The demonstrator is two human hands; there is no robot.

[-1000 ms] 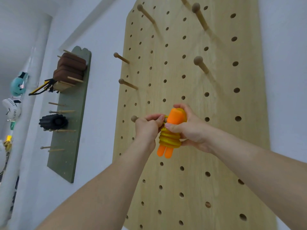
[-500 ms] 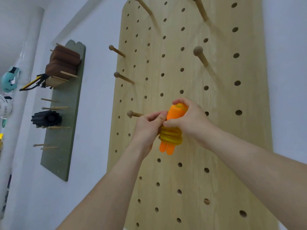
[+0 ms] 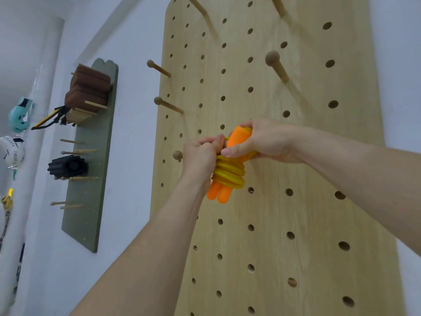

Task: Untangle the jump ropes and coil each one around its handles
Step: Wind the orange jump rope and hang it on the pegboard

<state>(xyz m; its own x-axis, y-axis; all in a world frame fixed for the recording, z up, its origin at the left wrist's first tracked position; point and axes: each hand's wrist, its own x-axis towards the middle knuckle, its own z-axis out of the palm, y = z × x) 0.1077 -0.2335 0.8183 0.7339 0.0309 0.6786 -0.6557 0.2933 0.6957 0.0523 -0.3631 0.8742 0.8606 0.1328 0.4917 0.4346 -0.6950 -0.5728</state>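
Yellow jump rope (image 3: 229, 175) sits coiled tight round its two orange handles (image 3: 218, 193), held up in front of the wooden pegboard (image 3: 296, 224), about midway up it. The right hand (image 3: 264, 144) curls round the handles' upper ends. The left hand (image 3: 200, 156), fingers bent, pinches a strand of rope just beside them.

Our 2 bare forearms reach up and meet at the orange handles (image 3: 219, 194). Our left hand (image 3: 200, 157) sits just left of the handles' top, fingers curled, pinching the yellow rope (image 3: 229, 176) there. Our right hand (image 3: 264, 142) wraps the handles' upper end from the right, thumb across the front.
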